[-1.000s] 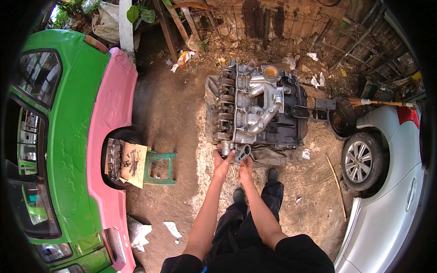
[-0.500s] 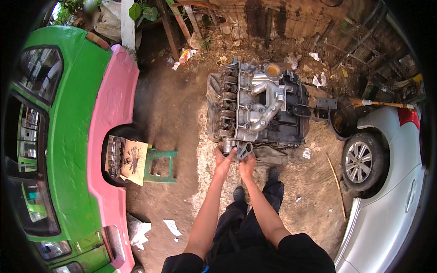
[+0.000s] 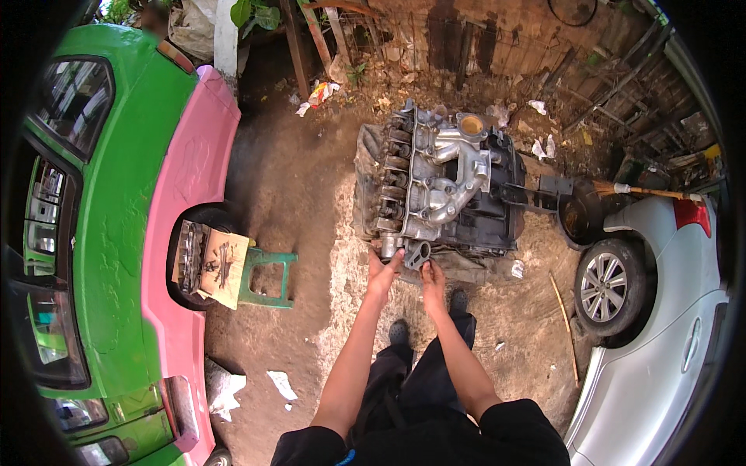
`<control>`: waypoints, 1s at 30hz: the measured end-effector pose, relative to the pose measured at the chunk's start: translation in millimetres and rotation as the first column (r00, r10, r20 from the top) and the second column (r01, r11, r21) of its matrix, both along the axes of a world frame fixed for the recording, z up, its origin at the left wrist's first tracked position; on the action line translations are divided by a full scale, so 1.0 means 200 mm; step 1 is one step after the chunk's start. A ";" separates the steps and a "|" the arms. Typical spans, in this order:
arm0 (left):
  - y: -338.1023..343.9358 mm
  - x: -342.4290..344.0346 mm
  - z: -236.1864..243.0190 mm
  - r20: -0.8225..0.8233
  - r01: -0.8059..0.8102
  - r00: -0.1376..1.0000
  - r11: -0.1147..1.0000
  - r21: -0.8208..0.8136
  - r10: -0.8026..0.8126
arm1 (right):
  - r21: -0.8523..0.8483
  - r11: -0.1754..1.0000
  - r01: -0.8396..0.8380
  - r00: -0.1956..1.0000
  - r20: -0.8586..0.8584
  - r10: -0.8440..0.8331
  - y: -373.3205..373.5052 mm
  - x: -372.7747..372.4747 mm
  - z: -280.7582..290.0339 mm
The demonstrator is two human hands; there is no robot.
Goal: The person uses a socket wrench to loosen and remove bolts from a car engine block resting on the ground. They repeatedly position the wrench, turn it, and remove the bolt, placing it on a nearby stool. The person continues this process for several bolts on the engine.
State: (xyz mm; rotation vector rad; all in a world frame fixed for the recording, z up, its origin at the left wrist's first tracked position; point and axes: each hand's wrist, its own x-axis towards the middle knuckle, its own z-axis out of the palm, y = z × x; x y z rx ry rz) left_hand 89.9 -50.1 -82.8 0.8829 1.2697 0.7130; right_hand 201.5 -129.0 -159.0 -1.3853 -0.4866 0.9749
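A car engine (image 3: pixel 458 186) sits low on the ground ahead of me, with a silver curved manifold (image 3: pixel 454 190) on top and a row of exposed valve gear (image 3: pixel 395 171) along its left side. At its near end, my left hand (image 3: pixel 379 276) is closed around the lower edge of a round metal housing (image 3: pixel 391 243), thumb on top. A grey metal flange (image 3: pixel 420 254) with an oval hole lies between my hands. Just right of it, my right hand (image 3: pixel 433 281) has its fingers drawn together close to the flange's edge; what they hold, if anything, is hidden.
A green and pink vehicle (image 3: pixel 132 155) stands left, a silver car (image 3: pixel 660 311) right. A green stool (image 3: pixel 268 272) adjoins cardboard (image 3: pixel 225 268) bearing small metal parts and a cylinder head (image 3: pixel 190 256). A black basin (image 3: pixel 579 213), broom (image 3: pixel 645 191) and stick (image 3: pixel 565 326) lie right.
My right hand has shifted slightly right and back from the flange. My left hand stays at the housing. The whole view has shifted a little.
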 end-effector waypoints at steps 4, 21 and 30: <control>0.00 -0.01 -0.05 -0.012 -0.007 1.000 1.000 -0.002 0.007 | 0.061 0.981 0.185 0.910 -0.386 -0.148 0.08 -0.17 -0.06; 0.00 -0.01 0.06 0.020 0.032 0.999 0.999 -0.027 -0.031 | 0.042 0.950 0.309 0.902 -0.331 -0.279 0.20 -0.29 -0.09; 0.01 -0.01 0.00 -0.031 0.016 0.999 1.000 -0.016 -0.017 | -0.026 0.997 0.079 0.859 0.509 -0.055 0.16 -0.12 -0.11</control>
